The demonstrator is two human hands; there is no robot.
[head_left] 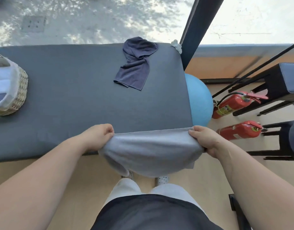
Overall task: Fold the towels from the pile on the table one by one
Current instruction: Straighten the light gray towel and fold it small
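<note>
A light grey towel (151,151) hangs in the air in front of me, over the near edge of the dark grey table (73,90). My left hand (98,136) pinches its top left corner and my right hand (204,138) grips its top right corner, so the upper edge is stretched between them and the cloth sags below. A crumpled dark navy towel (136,63) lies at the far right of the table.
A wicker basket (12,90) with folded cloths stands at the table's left edge. To the right of the table are a blue exercise ball (201,103), two red fire extinguishers (232,103) on the floor, and dark stools (285,83).
</note>
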